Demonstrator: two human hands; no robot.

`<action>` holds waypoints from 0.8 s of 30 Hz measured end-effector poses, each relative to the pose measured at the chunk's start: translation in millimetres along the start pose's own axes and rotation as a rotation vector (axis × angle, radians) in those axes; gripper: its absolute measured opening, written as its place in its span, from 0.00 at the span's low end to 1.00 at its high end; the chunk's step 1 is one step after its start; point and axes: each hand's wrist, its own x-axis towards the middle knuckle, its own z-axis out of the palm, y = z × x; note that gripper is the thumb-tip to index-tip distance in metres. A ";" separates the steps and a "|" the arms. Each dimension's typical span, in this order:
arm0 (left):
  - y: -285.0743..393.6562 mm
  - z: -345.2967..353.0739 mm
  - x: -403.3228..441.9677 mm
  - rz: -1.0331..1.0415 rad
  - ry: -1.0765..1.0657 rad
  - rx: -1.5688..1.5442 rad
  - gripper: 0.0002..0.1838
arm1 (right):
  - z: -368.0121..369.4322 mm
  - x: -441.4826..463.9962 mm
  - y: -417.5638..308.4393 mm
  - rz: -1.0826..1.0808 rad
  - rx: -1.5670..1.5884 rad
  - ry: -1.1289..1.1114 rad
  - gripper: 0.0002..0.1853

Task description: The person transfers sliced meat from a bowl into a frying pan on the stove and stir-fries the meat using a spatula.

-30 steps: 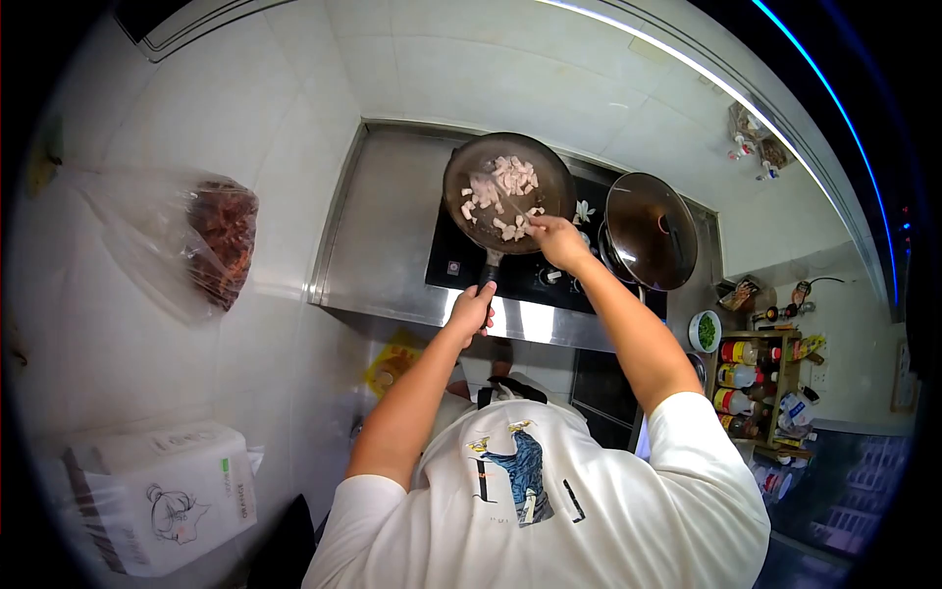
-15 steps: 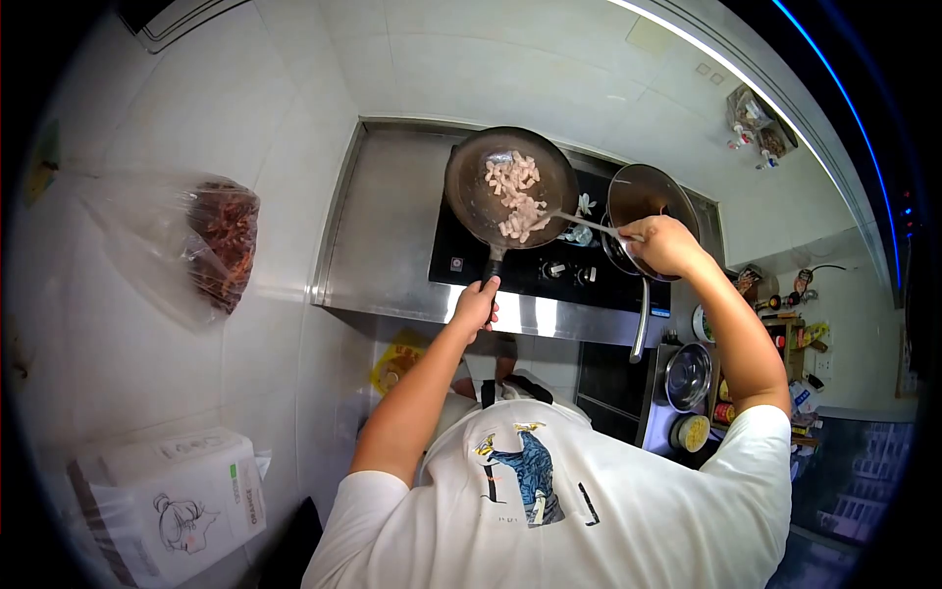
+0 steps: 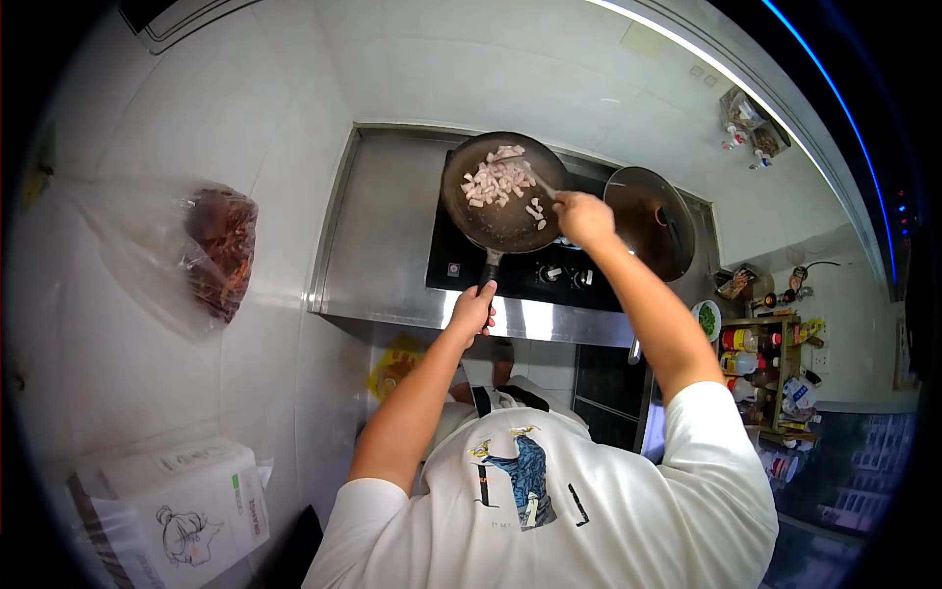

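A dark frying pan point(image 3: 471, 229) sits over the left side of the black cooktop point(image 3: 515, 275). Pale chunks of meat point(image 3: 498, 183) lie in it, heaped mostly toward its far left, with a few loose pieces at the right. My left hand point(image 3: 473, 312) is closed around the pan's black handle. In my right hand point(image 3: 586, 218) is a spatula point(image 3: 540, 182), its shaft reaching over the pan's right rim and its far end among the meat. A second, dark wok point(image 3: 638, 211) stands at the right; my right forearm covers part of its handle.
On the left wall hangs a clear bag of dark reddish food point(image 3: 224, 255). A white carton point(image 3: 186, 510) is at the lower left. Sauce bottles point(image 3: 746, 361) fill a rack at the right, near a bowl of chopped greens point(image 3: 706, 319). Stainless counter point(image 3: 378, 216) borders the cooktop.
My right hand and the spatula have moved left and inward over the pan. The meat has been pushed from the middle and right toward the far left. My left hand keeps its hold.
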 end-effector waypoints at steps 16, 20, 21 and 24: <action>-1.8 1.4 1.6 0.009 0.020 0.046 0.21 | 18.1 -63.0 29.0 0.045 0.144 -0.077 0.12; -2.7 -1.4 6.4 -0.008 0.036 0.028 0.21 | 21.2 -30.5 35.1 0.061 0.323 0.028 0.14; -5.6 -1.0 6.0 -0.003 0.029 0.027 0.21 | 24.0 -22.1 35.0 0.087 0.368 0.015 0.13; -0.1 2.4 1.2 -0.017 0.044 -0.007 0.20 | 52.5 -3.2 31.5 0.142 0.457 0.057 0.14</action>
